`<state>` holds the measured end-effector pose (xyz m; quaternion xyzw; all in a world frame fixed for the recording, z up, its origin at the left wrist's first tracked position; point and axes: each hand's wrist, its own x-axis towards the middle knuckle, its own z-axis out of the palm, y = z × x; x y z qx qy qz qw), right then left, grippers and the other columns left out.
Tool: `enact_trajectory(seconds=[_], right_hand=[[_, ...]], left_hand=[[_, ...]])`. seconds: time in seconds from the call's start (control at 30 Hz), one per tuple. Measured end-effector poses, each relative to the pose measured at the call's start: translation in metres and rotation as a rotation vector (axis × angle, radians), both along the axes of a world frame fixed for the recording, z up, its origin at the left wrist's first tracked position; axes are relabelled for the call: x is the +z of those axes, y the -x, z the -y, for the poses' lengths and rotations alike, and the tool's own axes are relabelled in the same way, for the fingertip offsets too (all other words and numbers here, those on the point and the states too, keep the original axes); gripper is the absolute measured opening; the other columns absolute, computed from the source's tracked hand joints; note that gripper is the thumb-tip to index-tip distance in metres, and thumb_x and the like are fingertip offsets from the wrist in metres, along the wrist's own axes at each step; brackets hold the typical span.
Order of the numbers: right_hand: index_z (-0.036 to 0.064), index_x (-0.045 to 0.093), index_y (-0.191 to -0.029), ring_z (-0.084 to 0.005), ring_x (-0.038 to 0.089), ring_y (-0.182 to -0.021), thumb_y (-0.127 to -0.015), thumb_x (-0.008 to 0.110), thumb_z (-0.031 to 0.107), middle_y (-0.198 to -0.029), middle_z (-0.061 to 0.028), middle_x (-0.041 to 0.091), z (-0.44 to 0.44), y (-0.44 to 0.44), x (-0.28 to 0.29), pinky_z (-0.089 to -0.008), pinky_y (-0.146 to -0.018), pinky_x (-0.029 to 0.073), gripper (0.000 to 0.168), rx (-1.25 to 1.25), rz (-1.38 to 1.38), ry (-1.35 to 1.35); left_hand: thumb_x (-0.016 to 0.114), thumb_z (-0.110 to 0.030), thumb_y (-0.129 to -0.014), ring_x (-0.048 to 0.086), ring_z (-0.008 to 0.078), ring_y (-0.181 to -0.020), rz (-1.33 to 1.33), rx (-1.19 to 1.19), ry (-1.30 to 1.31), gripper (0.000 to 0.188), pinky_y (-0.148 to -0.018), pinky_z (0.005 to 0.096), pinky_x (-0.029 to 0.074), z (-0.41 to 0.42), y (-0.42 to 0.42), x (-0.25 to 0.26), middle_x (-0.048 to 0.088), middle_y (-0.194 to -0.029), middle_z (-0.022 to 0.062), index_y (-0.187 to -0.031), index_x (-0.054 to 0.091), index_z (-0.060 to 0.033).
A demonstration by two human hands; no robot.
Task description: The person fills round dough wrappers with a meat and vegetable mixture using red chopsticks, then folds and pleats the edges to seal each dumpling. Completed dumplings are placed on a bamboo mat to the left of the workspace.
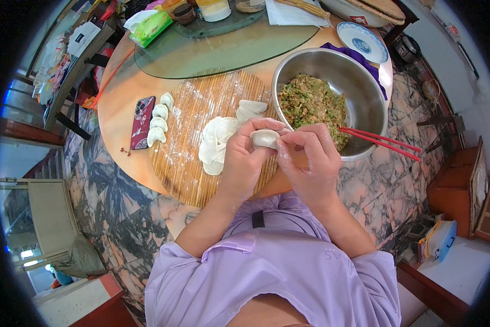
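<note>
Between my two hands is a folded dumpling [264, 139], held over the near right part of a round slatted board [179, 163] dusted with flour. My left hand [247, 151] grips its left side. The fingertips of my right hand [312, 151] pinch its right end. Left of my left hand lies a heap of round dough wrappers [216, 143], partly overlapping. Two or more pale dough pieces [251, 109] lie just beyond my left hand, partly hidden by it. Several finished dumplings [159, 124] form a row at the board's left edge.
A steel bowl [361, 94] of minced filling [310, 104] stands right of the board, red chopsticks [382, 141] jutting over its rim. A phone [142, 122] lies left of the dumplings. Beyond are a glass turntable [212, 53], a tissue pack [150, 28] and a plate [362, 43].
</note>
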<state>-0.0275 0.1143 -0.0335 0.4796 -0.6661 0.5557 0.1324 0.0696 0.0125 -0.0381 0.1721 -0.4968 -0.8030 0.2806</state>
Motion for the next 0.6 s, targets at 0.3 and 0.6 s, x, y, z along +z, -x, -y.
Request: enact_trajectory(seconds=[0.3,0.6], right_hand=[[0.005,0.066,-0.088,-0.0244,0.062,-0.070,-0.074,0.080,0.004,-0.086,-0.0091,0.061,0.0022,-0.0043,-0.0027,-0.0337,-0.058,0.050,0.020,-0.008,0.007,-0.009],[0.004,0.064,-0.090,-0.0262,0.062,-0.073,-0.079,0.076,0.005,-0.085,-0.0099,0.061,0.0045,-0.0088,-0.0003,-0.0360,-0.061,0.050,0.016,0.006,-0.074,-0.036]], left_hand=[[0.051,0.011,-0.090,0.065,0.0221,-0.107,-0.105,0.001,-0.136,0.029,-0.095,0.0330,0.054,0.0028,-0.0019,-0.0008,0.065,-0.111,0.0130,-0.115,0.056,-0.0011],[0.050,0.011,-0.092,0.064,0.0221,-0.108,-0.153,0.005,-0.299,0.027,-0.095,0.0350,0.055,0.0006,-0.0047,0.0015,0.064,-0.111,0.0126,-0.115,0.056,-0.0010]])
